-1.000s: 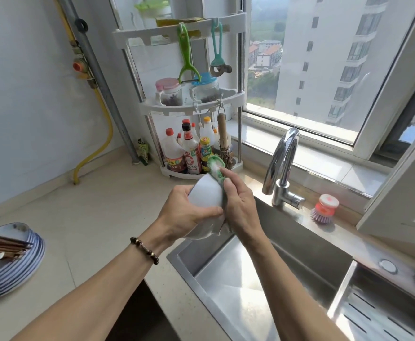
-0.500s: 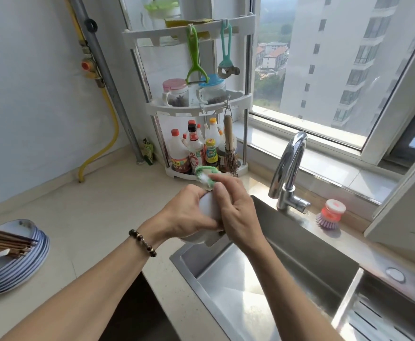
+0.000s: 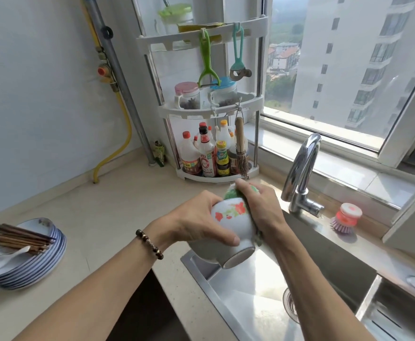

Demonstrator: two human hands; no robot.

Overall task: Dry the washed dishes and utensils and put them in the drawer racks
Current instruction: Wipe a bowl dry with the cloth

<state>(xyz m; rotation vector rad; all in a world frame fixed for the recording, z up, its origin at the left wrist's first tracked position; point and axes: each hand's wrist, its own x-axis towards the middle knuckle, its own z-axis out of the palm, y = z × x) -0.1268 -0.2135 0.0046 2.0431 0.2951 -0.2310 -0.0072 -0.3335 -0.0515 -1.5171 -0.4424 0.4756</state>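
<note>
Kitchen table (image 3: 83, 193) by window, sink (image 3: 250, 291) below. Bowl (image 3: 231, 225): floral, tilted over sink; left hand (image 3: 196, 225) fingers curled round it. Cloth (image 3: 233, 193): green, gripped by right hand (image 3: 260, 207) at rim. Step: drying. Next: likely store bowl, fetch plates (image 3: 29, 264).

Home kitchen: steel sink (image 3: 238, 286) w/ faucet (image 3: 300, 173), condiment rack (image 3: 211, 112), stacked plates (image 3: 51, 252).
</note>
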